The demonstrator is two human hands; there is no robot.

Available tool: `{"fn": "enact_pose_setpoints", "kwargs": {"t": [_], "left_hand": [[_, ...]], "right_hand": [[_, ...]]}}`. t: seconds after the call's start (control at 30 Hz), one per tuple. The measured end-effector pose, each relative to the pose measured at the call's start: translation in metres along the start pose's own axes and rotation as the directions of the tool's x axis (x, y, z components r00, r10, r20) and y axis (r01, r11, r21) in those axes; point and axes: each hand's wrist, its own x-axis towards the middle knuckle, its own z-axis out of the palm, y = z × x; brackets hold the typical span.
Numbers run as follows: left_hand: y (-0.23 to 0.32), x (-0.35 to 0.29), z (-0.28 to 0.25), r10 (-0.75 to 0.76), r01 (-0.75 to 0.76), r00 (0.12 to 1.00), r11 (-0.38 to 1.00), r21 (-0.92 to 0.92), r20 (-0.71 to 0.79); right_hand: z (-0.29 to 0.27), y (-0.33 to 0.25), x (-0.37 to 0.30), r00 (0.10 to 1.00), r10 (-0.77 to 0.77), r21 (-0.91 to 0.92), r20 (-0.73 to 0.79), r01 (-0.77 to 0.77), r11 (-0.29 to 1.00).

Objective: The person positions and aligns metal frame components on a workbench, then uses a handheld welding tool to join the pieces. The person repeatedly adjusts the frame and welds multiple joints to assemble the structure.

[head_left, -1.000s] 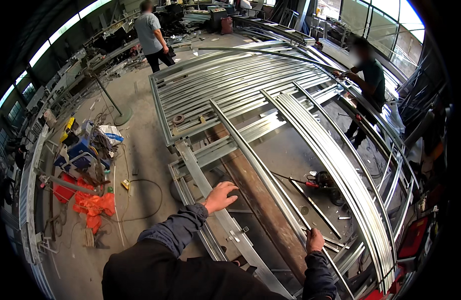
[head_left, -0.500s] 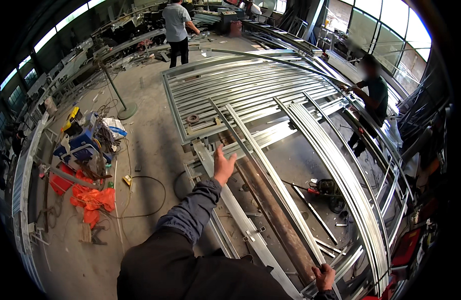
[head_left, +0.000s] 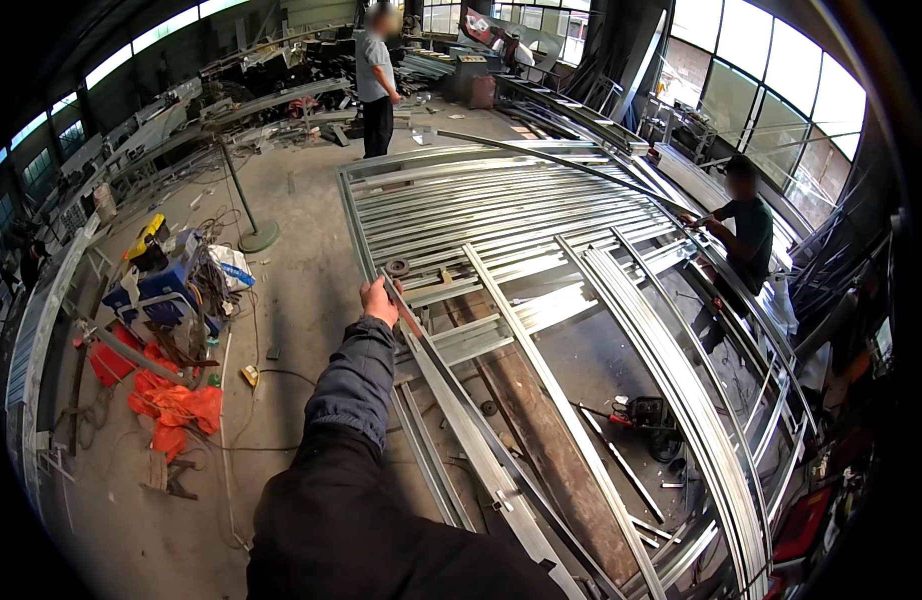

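My left hand point(head_left: 379, 304) is closed around the far end of a long, slim metal bar point(head_left: 449, 372), thumb side up. From there the bar slants toward me and to the right, running down to the lower edge. It lies along a wider pale metal beam point(head_left: 486, 474). My right hand is out of view. Just beyond my left hand, a small dark ring-shaped roll point(head_left: 397, 267) rests on the frame of parallel metal bars point(head_left: 481, 205). Another light bar point(head_left: 541, 375) runs lengthwise, to the right of a rusty brown beam point(head_left: 556, 445).
Curved metal strips point(head_left: 671, 380) lie bundled on the right. Across the frame, one person point(head_left: 751, 225) handles a long bar; another person point(head_left: 374, 85) stands at the back. On the left floor are a blue machine point(head_left: 166, 285), orange cloth point(head_left: 176, 405) and cables. A green stand point(head_left: 259, 235) stands beyond.
My left hand, open before, has moved left and closed on the slim bar. That bar has shifted left, off the frame of parallel bars. My right hand has left the view.
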Motion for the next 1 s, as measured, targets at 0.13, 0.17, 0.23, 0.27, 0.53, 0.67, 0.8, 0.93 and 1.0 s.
{"fn": "enact_pose_setpoints", "kwargs": {"t": [0.13, 0.17, 0.23, 0.27, 0.53, 0.67, 0.8, 0.93, 1.0], "left_hand": [[0.037, -0.009, -0.016, 0.057, -0.054, 0.998, 0.992, 0.116, -0.02], [0.047, -0.012, -0.019, 0.071, -0.072, 0.997, 0.981, 0.182, 0.01], [0.07, -0.022, -0.021, 0.007, -0.05, 0.993, 0.934, 0.354, 0.121], [0.077, -0.018, -0.025, 0.0, -0.076, 0.984, 0.905, 0.419, 0.179], [0.119, -0.029, -0.027, 0.047, -0.18, 0.972, 0.782, 0.597, 0.232], [0.122, -0.042, -0.025, 0.086, -0.212, 0.97, 0.755, 0.62, 0.228], [0.112, -0.063, -0.011, 0.107, -0.164, 0.986, 0.701, 0.694, 0.125], [0.109, -0.064, -0.006, 0.067, -0.145, 0.988, 0.723, 0.675, 0.139], [0.1, -0.062, -0.002, 0.086, -0.158, 0.986, 0.751, 0.641, 0.142]], "right_hand": [[-0.009, -0.008, -0.003, 1.0, 0.005, -0.01, 0.013, -0.005, 1.0], [-0.01, -0.007, -0.004, 1.0, 0.003, -0.013, 0.016, -0.003, 1.0], [-0.008, 0.002, -0.004, 1.0, -0.01, 0.008, 0.001, 0.01, 1.0], [-0.004, 0.008, -0.005, 1.0, -0.017, 0.019, -0.006, 0.017, 1.0], [0.031, 0.032, 0.006, 0.997, -0.051, 0.172, -0.051, 0.06, 0.983], [0.048, 0.044, 0.007, 0.999, -0.038, 0.258, -0.027, 0.043, 0.965], [0.064, 0.05, 0.001, 0.996, -0.014, 0.208, -0.087, 0.032, 0.978], [0.077, 0.063, 0.007, 0.998, 0.015, 0.122, 0.057, -0.022, 0.992], [0.08, 0.073, -0.002, 0.996, 0.022, 0.125, 0.084, -0.033, 0.992]]}}
